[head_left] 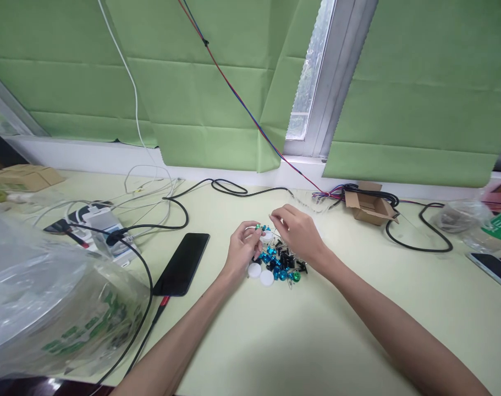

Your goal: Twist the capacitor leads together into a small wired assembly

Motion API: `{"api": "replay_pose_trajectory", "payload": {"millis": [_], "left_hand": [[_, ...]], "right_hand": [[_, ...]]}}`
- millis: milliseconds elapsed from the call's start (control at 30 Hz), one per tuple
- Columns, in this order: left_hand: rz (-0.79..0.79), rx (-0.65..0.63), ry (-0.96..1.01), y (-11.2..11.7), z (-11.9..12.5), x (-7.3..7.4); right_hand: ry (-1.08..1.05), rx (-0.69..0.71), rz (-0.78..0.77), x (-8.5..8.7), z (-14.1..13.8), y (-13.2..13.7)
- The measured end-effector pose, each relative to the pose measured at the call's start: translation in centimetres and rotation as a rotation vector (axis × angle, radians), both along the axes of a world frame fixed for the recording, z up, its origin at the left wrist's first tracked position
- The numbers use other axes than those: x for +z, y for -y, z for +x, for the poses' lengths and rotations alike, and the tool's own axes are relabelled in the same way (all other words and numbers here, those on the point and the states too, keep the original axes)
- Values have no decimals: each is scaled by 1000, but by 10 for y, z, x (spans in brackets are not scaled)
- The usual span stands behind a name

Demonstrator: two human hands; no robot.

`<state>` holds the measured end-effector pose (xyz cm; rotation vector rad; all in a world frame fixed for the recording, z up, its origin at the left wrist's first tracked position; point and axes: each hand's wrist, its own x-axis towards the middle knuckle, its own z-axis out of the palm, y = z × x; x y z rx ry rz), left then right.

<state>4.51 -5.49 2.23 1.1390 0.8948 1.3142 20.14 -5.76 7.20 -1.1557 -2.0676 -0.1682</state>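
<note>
A small pile of mixed parts lies on the table between my hands: shiny blue pieces [283,274], black pieces [289,258], thin metal wires or pins, and a green piece [296,276]. White round discs [267,278] sit at its near left edge. My left hand [242,246], at the left side of the pile, is closed with a small shiny green piece [258,226] at its fingertips. Above the pile's right side my right hand [296,230] has thumb and forefinger pinched together; what they hold, if anything, is too small to make out.
Left of my hands lies a black phone [182,264] with a cable plugged in. A clear plastic bag [69,308] fills the near left, before a white power strip [110,234]. An open cardboard box [369,209] and black cables stand at the back right; another phone [493,269] lies far right.
</note>
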Motion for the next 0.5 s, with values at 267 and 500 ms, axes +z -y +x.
{"api": "replay_pose_trajectory", "payload": {"millis": [267, 500], "left_hand": [[213, -39, -307, 5, 2, -7], [169, -134, -273, 10, 3, -3]], "right_hand": [[-380, 101, -187, 9, 7, -4], [-597, 187, -337, 9, 3, -4]]}}
